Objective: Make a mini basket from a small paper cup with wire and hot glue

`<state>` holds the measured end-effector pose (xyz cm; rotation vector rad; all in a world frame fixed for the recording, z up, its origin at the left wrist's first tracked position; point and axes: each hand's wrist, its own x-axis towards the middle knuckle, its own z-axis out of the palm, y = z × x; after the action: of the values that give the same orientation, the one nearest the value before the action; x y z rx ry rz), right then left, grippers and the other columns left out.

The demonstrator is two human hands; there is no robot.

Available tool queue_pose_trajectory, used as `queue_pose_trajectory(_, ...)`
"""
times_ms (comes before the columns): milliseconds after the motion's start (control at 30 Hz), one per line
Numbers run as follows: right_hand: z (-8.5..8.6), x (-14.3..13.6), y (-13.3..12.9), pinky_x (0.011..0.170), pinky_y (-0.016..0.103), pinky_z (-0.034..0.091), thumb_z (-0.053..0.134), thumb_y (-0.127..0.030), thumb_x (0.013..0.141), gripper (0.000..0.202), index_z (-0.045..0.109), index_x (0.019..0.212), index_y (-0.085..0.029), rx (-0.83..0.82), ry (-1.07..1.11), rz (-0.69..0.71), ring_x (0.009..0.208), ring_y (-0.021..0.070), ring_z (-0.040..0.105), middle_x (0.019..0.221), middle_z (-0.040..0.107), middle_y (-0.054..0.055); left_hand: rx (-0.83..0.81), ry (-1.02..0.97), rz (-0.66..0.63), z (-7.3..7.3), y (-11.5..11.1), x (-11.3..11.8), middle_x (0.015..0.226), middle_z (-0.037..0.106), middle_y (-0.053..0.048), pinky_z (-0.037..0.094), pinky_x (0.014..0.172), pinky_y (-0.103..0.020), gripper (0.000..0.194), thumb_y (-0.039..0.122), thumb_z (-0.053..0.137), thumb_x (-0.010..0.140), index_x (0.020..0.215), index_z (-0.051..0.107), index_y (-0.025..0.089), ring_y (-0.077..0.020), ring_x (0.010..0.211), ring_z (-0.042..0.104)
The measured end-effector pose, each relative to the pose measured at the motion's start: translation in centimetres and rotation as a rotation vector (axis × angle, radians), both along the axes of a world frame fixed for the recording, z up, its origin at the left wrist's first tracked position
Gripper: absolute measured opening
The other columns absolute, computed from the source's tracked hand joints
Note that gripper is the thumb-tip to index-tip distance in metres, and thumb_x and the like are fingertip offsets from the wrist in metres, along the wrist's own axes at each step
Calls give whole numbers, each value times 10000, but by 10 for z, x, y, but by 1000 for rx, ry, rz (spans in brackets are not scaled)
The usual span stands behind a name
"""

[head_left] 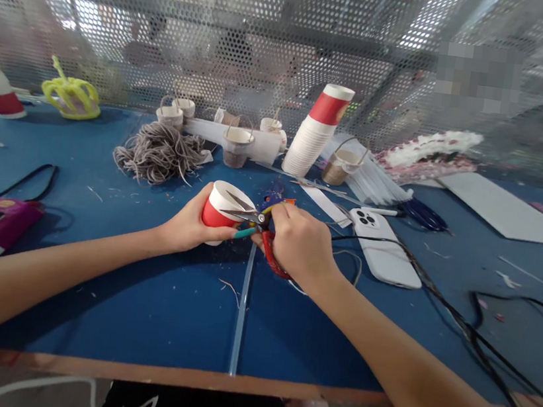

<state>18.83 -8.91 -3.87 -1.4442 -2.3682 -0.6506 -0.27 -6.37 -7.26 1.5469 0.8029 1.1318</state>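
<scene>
My left hand (190, 221) is wrapped round a red and white paper cup (217, 212), tilted so its open mouth leans to the right. In my right hand (299, 242) is a pair of scissors (270, 257) with red handles. The scissors' blades are parted and lie at the cup's rim; whether they cut into the paper I cannot tell. A teal tip (244, 232) shows beside my left thumb. Under my hands a clear glue stick (241, 319) runs to the table's front edge, near an orange and purple thing partly hidden behind my right hand.
Behind stand a tall stack of paper cups (304, 144), a heap of grey yarn (161, 152) and several small handled baskets (237, 147). A white phone (385, 248) and black cables (457, 316) lie right. At left are a magenta tool (10, 229) and a yellow basket (71, 99).
</scene>
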Motion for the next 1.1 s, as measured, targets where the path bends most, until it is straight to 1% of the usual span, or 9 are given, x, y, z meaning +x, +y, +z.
queue_pose_trajectory(133, -4, 4, 4, 492, 267, 267, 486, -241, 788, 207, 636, 797, -98, 82, 38, 23, 631, 182, 585, 700, 654, 112, -10, 1, 14, 1, 1, 0, 920, 645, -42, 510, 754, -286, 574, 276, 809, 538, 997, 489, 144, -143, 804, 596)
queue_pose_trajectory(233, -7, 6, 6, 473, 267, 241, 481, -246, 780, 210, 634, 743, -107, 113, 57, 22, 579, 170, 568, 643, 642, 105, -20, 3, 16, 2, 0, 0, 903, 642, -38, 510, 733, -283, 564, 273, 799, 544, 996, 487, 145, -138, 783, 591)
queue_pose_trajectory(333, -8, 6, 7, 463, 265, 225, 456, -241, 792, 234, 639, 725, -112, 106, 53, 13, 552, 162, 555, 603, 631, 99, -35, -8, 15, 3, -1, 0, 905, 647, -43, 512, 733, -285, 558, 273, 797, 540, 988, 489, 147, -144, 788, 594)
queue_pose_trajectory(467, -6, 6, 6, 460, 264, 216, 450, -231, 797, 233, 640, 732, -112, 80, 37, -4, 552, 165, 561, 625, 645, 104, -32, -3, 21, 3, -1, 0, 919, 646, -52, 513, 750, -298, 568, 287, 801, 533, 987, 489, 148, -150, 790, 598)
queue_pose_trajectory(600, -3, 4, 4, 457, 266, 222, 463, -329, 826, 298, 641, 781, -93, 41, 21, -8, 588, 184, 578, 656, 644, 113, 10, 41, 29, 1, 0, -1, 950, 641, -60, 514, 783, -316, 571, 316, 796, 563, 1008, 480, 149, -162, 826, 606)
queue_pose_trajectory(700, -1, 1, 1, 469, 262, 263, 487, -370, 820, 342, 643, 842, -66, -5, -3, 19, 637, 199, 592, 689, 642, 124, 49, 114, 40, -2, -1, -2, 955, 639, -57, 515, 797, -331, 566, 358, 786, 591, 1015, 469, 160, -174, 847, 610)
queue_pose_trajectory(900, -1, 0, 0, 492, 262, 295, 519, -289, 792, 274, 643, 872, -58, -25, -10, 8, 676, 211, 601, 731, 648, 134, 127, 234, 117, -6, -1, -5, 975, 627, -54, 507, 815, -352, 571, 393, 773, 614, 1026, 447, 170, -185, 874, 601)
queue_pose_trajectory(1000, -4, 3, 3, 491, 263, 285, 514, -240, 781, 218, 647, 833, -75, -8, 32, 13, 643, 194, 591, 698, 651, 124, 121, 247, 121, -6, 1, -6, 967, 621, -51, 503, 826, -365, 578, 399, 771, 612, 1032, 445, 174, -191, 885, 597)
queue_pose_trajectory(1100, -8, 3, 7, 475, 266, 265, 482, -255, 799, 242, 650, 788, -81, 10, 79, 6, 579, 179, 578, 676, 657, 130, 112, 240, 141, -5, 4, -6, 948, 616, -46, 498, 837, -372, 582, 402, 771, 604, 1029, 446, 173, -194, 888, 595)
